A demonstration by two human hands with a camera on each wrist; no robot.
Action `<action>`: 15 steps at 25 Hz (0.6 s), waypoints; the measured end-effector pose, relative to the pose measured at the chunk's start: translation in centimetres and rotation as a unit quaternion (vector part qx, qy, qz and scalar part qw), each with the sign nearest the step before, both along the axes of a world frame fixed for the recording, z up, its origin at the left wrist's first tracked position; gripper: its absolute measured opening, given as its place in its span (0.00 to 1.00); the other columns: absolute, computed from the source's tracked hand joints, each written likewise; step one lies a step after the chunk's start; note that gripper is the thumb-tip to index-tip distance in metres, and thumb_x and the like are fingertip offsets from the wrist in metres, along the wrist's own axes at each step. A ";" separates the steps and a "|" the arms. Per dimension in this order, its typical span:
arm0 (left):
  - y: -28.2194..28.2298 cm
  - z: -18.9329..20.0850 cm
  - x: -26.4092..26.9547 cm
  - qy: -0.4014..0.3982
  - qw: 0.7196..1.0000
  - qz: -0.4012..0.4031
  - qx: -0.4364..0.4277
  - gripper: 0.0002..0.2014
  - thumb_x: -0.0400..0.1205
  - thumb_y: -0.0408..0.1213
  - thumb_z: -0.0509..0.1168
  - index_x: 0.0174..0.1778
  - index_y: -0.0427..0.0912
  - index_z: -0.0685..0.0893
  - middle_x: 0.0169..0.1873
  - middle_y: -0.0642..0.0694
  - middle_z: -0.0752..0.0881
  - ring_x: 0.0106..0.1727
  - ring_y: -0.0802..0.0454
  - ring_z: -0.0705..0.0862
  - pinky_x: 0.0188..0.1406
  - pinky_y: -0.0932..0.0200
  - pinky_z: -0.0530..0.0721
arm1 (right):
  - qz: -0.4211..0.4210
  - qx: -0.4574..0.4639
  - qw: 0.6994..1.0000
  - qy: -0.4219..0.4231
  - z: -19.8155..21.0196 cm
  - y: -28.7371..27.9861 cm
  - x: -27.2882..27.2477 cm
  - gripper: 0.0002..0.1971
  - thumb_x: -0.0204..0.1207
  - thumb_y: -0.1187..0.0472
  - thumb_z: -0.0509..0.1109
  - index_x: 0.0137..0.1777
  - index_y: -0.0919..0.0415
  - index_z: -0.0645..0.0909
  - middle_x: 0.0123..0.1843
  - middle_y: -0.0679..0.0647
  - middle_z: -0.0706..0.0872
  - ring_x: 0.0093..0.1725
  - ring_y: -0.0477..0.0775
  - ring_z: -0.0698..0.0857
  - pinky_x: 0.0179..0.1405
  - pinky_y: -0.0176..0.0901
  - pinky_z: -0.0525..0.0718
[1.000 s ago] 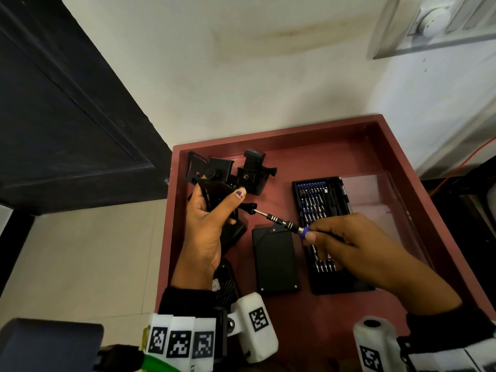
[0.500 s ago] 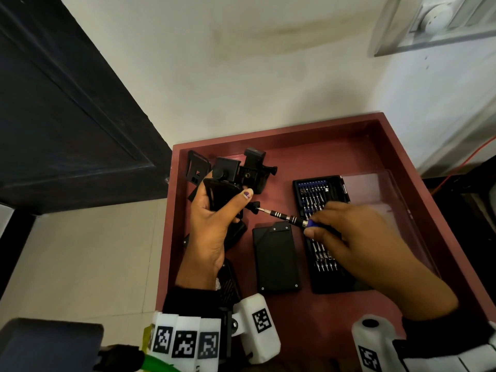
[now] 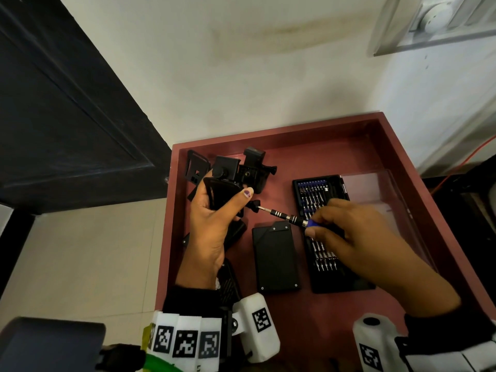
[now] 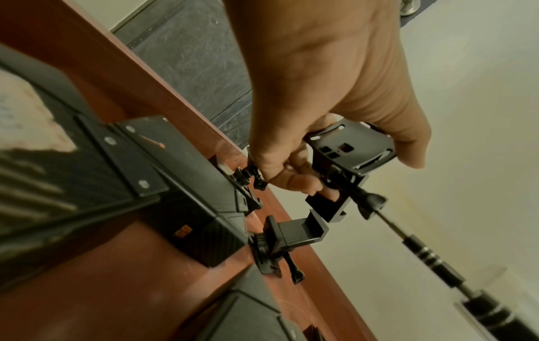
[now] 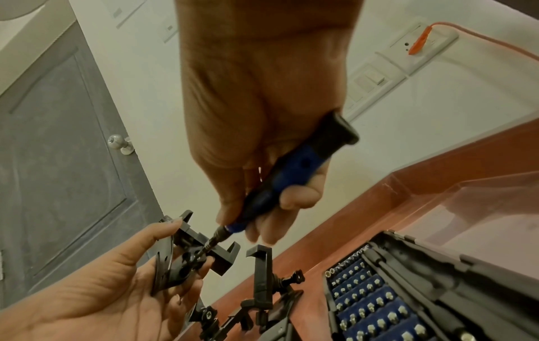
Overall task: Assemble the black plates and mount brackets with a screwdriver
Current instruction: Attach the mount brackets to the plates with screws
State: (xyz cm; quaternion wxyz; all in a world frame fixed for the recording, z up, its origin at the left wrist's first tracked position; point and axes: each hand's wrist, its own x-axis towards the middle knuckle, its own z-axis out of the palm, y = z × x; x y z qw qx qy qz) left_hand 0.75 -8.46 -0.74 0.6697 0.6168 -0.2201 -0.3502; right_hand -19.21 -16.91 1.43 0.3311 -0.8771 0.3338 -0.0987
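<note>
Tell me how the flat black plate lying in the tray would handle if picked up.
The plate looks like a rigid slab with screwed corners, so it probably stays stiff rather than flexing. Lying flat on the tray, it seems unlikely to roll or tip. Its smooth face and thin edges may make it slippery and awkward to lift; sliding it first may help.

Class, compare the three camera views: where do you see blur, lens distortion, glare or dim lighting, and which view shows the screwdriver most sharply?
Head view: wide-angle bending of the tray edges, dim even light, screwdriver sharp. Left wrist view: black plate close to the lens is soft, with a pale reflection. Right wrist view: the right hand is slightly motion-blurred; the bit case stays fairly crisp.
</note>
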 end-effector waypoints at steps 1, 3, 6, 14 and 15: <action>0.0 0.0 0.1 0.001 1.000 0.001 -0.002 0.18 0.65 0.39 0.75 0.49 0.55 0.82 0.42 0.54 0.90 0.45 0.56 0.87 0.33 0.63 0.80 | 0.006 -0.008 1.000 0.004 -0.2 0.1 0.0 0.18 0.79 0.39 0.60 0.37 0.50 0.78 0.34 0.41 0.75 0.33 0.43 0.76 0.32 0.41 0.73; 0.0 0.0 0.2 0.006 1.000 0.003 -0.007 0.20 0.62 0.41 0.78 0.48 0.55 0.82 0.42 0.54 0.90 0.44 0.58 0.87 0.33 0.63 0.80 | 0.006 0.008 1.000 -0.002 -0.2 0.4 0.4 0.21 0.77 0.34 0.53 0.41 0.48 0.78 0.37 0.40 0.77 0.36 0.41 0.78 0.34 0.40 0.74; 0.1 0.0 0.1 0.011 1.000 0.006 -0.002 0.20 0.59 0.44 0.79 0.45 0.56 0.83 0.42 0.54 0.89 0.44 0.57 0.86 0.33 0.62 0.79 | -0.003 0.043 0.999 0.007 0.3 0.4 0.5 0.14 0.71 0.44 0.73 0.50 0.42 0.72 0.44 0.38 0.74 0.42 0.36 0.76 0.35 0.27 0.71; -0.1 0.2 -0.1 -0.003 1.000 0.008 -0.004 0.24 0.62 0.40 0.79 0.53 0.53 0.81 0.41 0.55 0.89 0.44 0.58 0.87 0.32 0.67 0.80 | -0.014 -0.034 0.999 0.041 0.2 0.5 0.8 0.18 0.82 0.45 0.53 0.55 0.51 0.81 0.35 0.40 0.78 0.33 0.44 0.77 0.31 0.39 0.73; 0.0 0.2 -0.1 -0.003 1.000 0.010 -0.002 0.23 0.62 0.41 0.78 0.52 0.54 0.81 0.40 0.56 0.89 0.43 0.59 0.87 0.32 0.67 0.80 | -0.015 -0.017 0.999 0.047 0.3 0.7 0.9 0.15 0.82 0.45 0.55 0.58 0.49 0.78 0.37 0.42 0.79 0.33 0.43 0.77 0.30 0.37 0.72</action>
